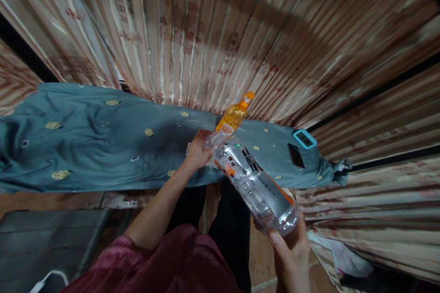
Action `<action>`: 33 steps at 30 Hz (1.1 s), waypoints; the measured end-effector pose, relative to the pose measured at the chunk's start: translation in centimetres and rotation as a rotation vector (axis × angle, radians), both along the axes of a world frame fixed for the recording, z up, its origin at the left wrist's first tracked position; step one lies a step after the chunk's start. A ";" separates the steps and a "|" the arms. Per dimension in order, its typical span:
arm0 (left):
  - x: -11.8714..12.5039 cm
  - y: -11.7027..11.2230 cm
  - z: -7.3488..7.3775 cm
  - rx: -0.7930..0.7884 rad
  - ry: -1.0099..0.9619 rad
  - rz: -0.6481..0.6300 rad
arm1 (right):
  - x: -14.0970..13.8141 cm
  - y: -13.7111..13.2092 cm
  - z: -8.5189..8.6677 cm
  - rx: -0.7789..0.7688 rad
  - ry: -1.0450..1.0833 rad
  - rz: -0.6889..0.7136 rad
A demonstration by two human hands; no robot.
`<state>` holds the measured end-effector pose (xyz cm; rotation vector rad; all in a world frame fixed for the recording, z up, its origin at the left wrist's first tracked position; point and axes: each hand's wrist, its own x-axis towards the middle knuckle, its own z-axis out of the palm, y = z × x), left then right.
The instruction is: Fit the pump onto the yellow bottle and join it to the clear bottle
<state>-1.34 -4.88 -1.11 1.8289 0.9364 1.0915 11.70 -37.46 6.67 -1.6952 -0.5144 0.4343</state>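
A large clear plastic bottle [254, 185] with a silver, black and orange label is held tilted above the cloth-covered surface. Its base rests in my right hand [292, 247], the thumb pressed on the near side. At the bottle's upper end, my left hand [199, 150] is closed around the neck; some of its fingers are hidden. A pale, textured piece [213, 162] shows beneath the left hand, and I cannot make out what it is. Just beyond the bottle's top stands a yellow-orange pump bottle [233, 116] with an orange head.
The long surface has a teal cloth [130, 146] with yellow motifs over it. A phone [296, 155] and a blue-framed digital device [305, 138] lie at its right. Pleated patterned curtains [192, 32] hang behind. A dark grey box-like object [51, 238] is at lower left.
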 end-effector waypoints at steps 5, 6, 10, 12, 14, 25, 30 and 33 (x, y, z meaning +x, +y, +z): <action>0.1 -0.1 0.3 -0.010 0.001 0.010 | 0.1 -0.1 0.0 0.006 0.025 0.025; 0.1 -0.1 0.3 -0.013 -0.001 0.015 | 0.1 -0.1 0.1 0.006 0.031 0.025; 0.2 -0.1 0.5 -0.018 -0.001 0.014 | 0.1 0.0 0.0 -0.004 0.016 0.004; 0.1 -0.1 0.6 -0.017 0.005 0.009 | 0.1 0.0 0.1 -0.006 0.009 -0.002; 0.1 -0.1 0.6 -0.015 0.010 0.005 | 0.0 0.1 0.2 -0.003 0.008 0.001; 0.1 -0.2 0.3 -0.016 -0.007 0.004 | 0.1 0.1 0.3 0.010 -0.001 0.006; 0.1 -0.2 0.5 -0.013 0.001 0.004 | -0.1 0.1 0.5 0.002 -0.005 0.017; 0.1 -0.2 0.5 -0.010 0.002 -0.002 | -0.2 0.2 0.8 -0.001 0.014 0.002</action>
